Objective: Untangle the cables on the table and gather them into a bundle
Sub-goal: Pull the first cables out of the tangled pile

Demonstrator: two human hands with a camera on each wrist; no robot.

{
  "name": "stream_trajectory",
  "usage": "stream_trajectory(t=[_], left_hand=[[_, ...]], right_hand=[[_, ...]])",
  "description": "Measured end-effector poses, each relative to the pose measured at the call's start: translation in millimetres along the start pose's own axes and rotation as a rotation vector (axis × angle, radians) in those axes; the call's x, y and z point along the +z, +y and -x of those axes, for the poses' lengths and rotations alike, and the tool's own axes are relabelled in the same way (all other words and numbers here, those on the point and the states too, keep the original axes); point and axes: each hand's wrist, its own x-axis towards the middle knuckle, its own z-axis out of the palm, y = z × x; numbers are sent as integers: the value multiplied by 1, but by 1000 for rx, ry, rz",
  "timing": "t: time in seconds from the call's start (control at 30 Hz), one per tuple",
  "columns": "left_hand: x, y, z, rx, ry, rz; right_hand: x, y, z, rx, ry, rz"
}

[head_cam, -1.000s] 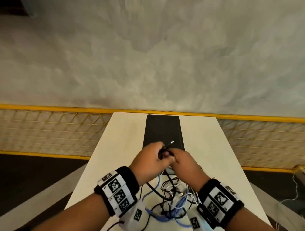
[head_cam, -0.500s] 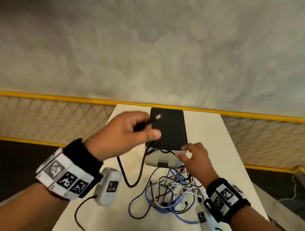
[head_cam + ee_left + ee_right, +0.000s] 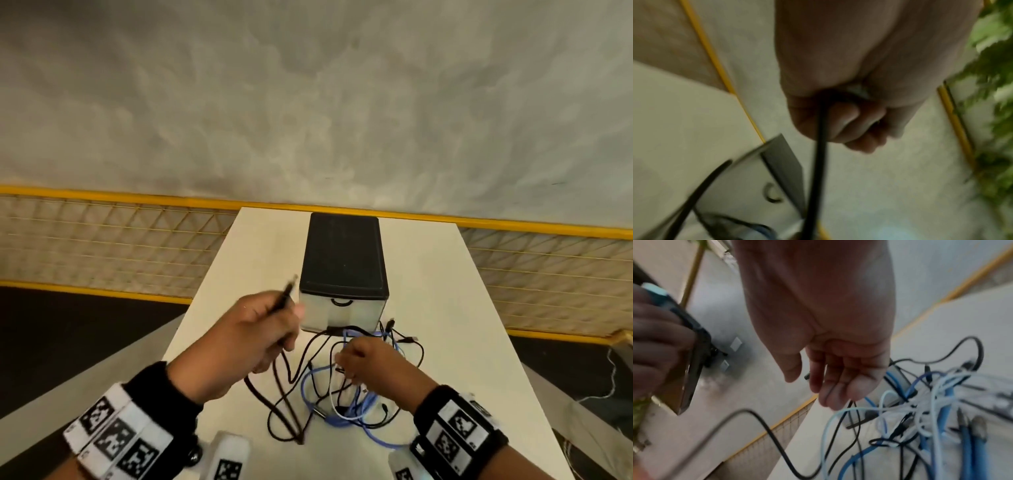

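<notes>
Above the table (image 3: pixel 239 260), a black cable (image 3: pixel 274 383) is gripped by the left hand (image 3: pixel 253 339) while the tangle (image 3: pixel 356 397) is touched by the loosely spread right hand (image 3: pixel 373 366), so knots may be tightened if it is pulled.

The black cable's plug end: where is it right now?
Head view: the black cable is gripped in the raised left hand, plug tip left of the black-topped drawer box.

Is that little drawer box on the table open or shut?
Shut: the drawer front sits flush under the black top, with its handle facing the hands.
</notes>
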Motion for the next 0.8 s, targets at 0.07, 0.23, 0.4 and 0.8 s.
stream_trajectory(t=[0.07,0.23,0.4,0.8], left_hand=[[-4,-31,-17,-10,6,-497],[6,-104,-72,-29,5,-782],[11,-144,-106,-174,-124,-1120],[-5,-165,-96,-252,-148,-1042]], right_hand=[[-1,5,1,-6,-23,-29],[1,10,11,37,-21,-152],[-11,18,17,-40,135,-43],[-35,28,14,-91,221,4]])
